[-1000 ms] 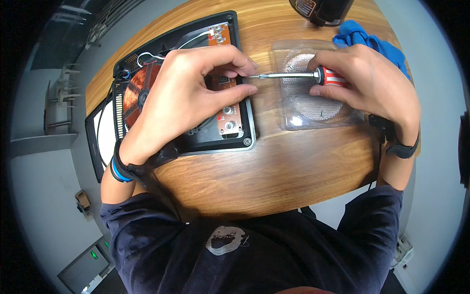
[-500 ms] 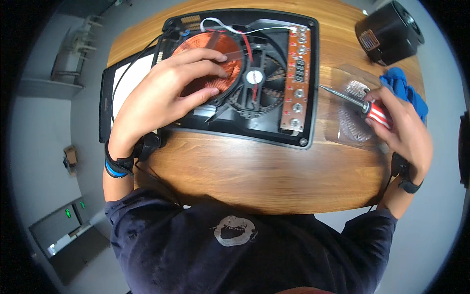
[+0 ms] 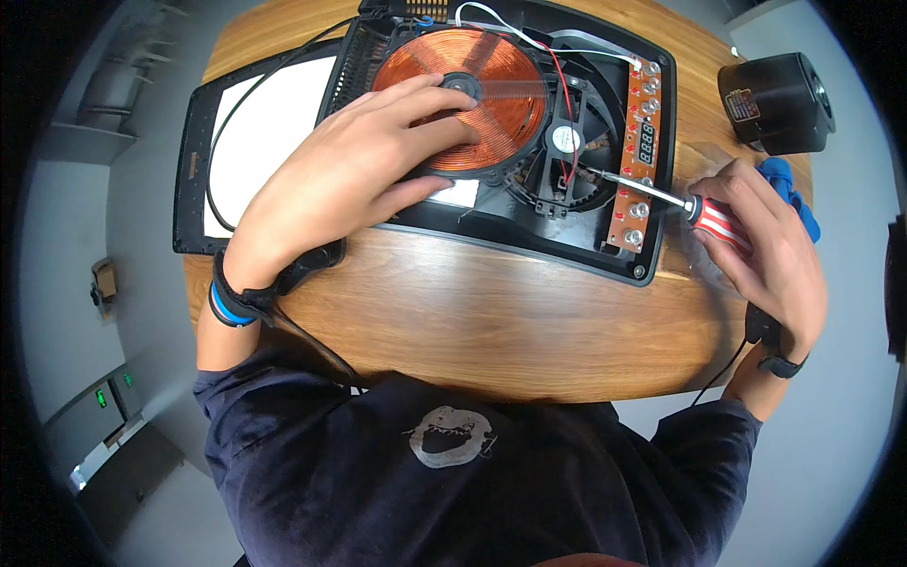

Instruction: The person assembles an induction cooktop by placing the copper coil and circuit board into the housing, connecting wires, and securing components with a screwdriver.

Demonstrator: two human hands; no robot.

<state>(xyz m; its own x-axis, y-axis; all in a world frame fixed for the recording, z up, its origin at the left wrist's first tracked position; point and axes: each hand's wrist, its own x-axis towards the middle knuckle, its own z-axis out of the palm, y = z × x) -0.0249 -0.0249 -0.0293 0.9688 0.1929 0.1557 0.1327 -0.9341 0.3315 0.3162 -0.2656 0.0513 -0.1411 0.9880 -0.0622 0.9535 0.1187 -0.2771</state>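
Note:
An opened induction cooker (image 3: 435, 230) lies on the table with its insides bare. My left hand (image 3: 364, 156) rests on its round copper coil (image 3: 515, 104), fingers apart and gripping nothing. Beside the coil sits a black cooling fan (image 3: 590, 165) with a white round hub. In my right hand (image 3: 770, 231) a screwdriver (image 3: 723, 227) with a red and white striped handle is held closed in the fingers. Its metal shaft reaches left across the brown control board (image 3: 628, 210), and the tip is over the fan's right part; whether it touches anything I cannot tell.
A black cylindrical object (image 3: 777, 104) stands at the far right, with a blue cloth (image 3: 789, 194) behind my right hand. Clear plastic packaging (image 3: 701, 156) lies partly under that hand. A black-framed white panel (image 3: 269, 123) is at the left, crossed by a black cable (image 3: 215, 165).
The cooker has shifted to the right and slightly away, my left hand moving along on the coil. The screwdriver's tip, formerly beside the casing, is now above the fan.

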